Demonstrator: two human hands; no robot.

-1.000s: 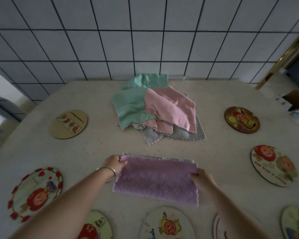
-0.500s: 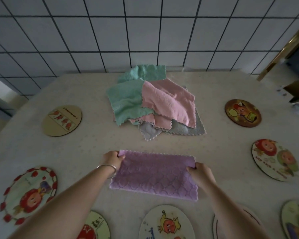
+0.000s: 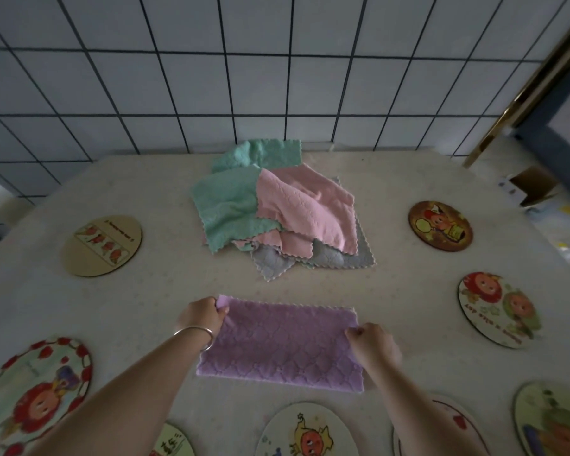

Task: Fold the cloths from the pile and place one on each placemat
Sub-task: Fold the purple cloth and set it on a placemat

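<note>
Purple cloth [image 3: 282, 343] lies flat on the worktop [image 3: 392, 291], folded to a strip, near edge. Left hand [image 3: 202, 315] pinches its far left corner; right hand [image 3: 372, 345] pinches the right edge, fingers curled. Pile [image 3: 277, 209] of green, pink, grey cloths sits behind, apart from it. Round placemats [image 3: 102, 245] ring the worktop, nothing lying on them.

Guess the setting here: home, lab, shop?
Probably a home dining or kitchen corner, though it could be staged. A tiled wall backs a table ringed with round cartoon placemats, with a pile of dishcloths in the middle.
</note>
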